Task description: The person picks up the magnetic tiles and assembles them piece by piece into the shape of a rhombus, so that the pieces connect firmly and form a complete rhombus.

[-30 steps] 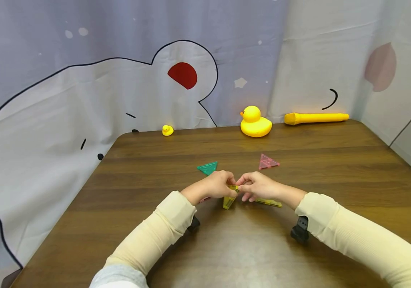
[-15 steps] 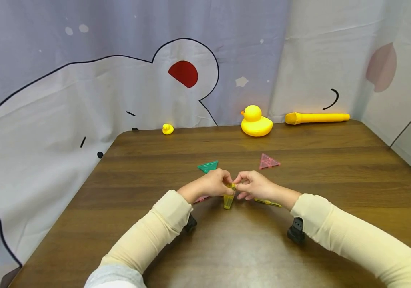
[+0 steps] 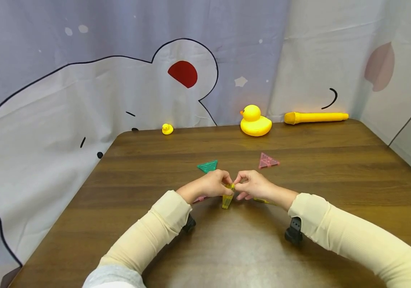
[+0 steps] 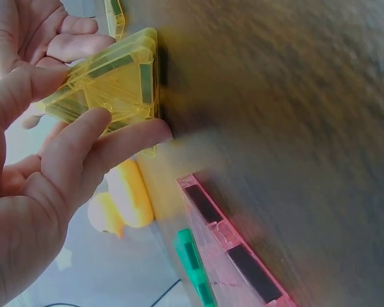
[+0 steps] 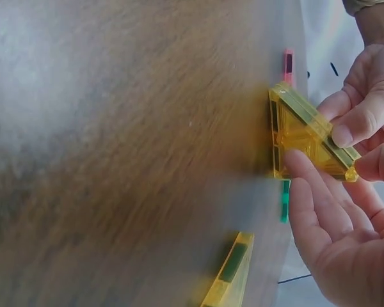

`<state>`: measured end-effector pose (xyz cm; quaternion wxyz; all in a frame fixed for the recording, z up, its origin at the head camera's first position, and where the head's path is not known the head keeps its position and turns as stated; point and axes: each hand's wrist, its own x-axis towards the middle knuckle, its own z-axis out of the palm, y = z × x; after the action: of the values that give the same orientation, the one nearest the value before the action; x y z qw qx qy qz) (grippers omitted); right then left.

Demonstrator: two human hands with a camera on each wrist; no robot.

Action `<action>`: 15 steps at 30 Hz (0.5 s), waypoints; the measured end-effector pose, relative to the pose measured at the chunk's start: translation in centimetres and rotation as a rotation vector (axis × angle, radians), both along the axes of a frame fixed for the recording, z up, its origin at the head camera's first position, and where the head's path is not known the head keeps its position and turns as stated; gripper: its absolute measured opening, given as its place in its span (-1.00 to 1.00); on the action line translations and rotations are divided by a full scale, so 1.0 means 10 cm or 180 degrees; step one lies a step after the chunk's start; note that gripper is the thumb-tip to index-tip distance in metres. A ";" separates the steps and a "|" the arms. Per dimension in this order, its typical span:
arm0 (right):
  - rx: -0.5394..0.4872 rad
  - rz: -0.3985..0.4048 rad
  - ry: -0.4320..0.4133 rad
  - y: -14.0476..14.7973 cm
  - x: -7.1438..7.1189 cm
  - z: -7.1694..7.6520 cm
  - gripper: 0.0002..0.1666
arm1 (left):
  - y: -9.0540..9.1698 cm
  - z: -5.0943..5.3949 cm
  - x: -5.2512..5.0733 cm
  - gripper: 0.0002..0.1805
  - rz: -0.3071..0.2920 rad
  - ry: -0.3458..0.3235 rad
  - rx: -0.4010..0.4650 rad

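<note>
Yellow see-through triangular magnetic tiles [image 3: 227,201] stand upright on the table between the two hands. In the left wrist view the yellow tiles [image 4: 125,73] look like more than one, set close together and meeting toward the top corner. My left hand [image 3: 212,183] pinches them from the left, thumb on one side and fingers on another. My right hand [image 3: 255,185] pinches the top corner, its other fingers lying along a face of the yellow tiles [image 5: 301,137] in the right wrist view. The fingers partly hide how the tiles join.
Another yellow tile [image 3: 262,201] lies beneath the right wrist. A pink tile [image 3: 200,199] sits under the left wrist, with a green tile [image 3: 208,166] behind. Farther back are a second pink tile [image 3: 268,161], two toy ducks [image 3: 255,122] and a yellow microphone [image 3: 316,118].
Both hands have shifted slightly left, and the right hand has closed in on the left. The yellow tiles between them have turned and look narrower from the head view.
</note>
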<state>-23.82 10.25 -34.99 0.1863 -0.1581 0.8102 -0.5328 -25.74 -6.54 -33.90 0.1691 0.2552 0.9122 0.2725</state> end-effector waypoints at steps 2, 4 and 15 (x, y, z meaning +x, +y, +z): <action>0.0021 -0.0048 -0.0019 0.01 0.00 -0.01 -0.89 | 0.01 -0.01 0.00 -0.79 -0.0038 -0.0056 0.0024; 0.0055 -0.0085 -0.0031 0.03 0.00 -0.02 -0.90 | 0.01 -0.01 -0.01 -0.79 -0.0050 -0.0065 0.0074; 0.0937 0.0021 0.0484 0.12 0.00 -0.09 -0.96 | -0.10 -0.11 -0.01 -0.80 0.0435 0.0022 0.0064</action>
<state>-23.82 11.48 -35.86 0.1474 -0.1717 0.8907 -0.3943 -25.87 -7.59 -34.97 0.1444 0.1949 0.9252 0.2917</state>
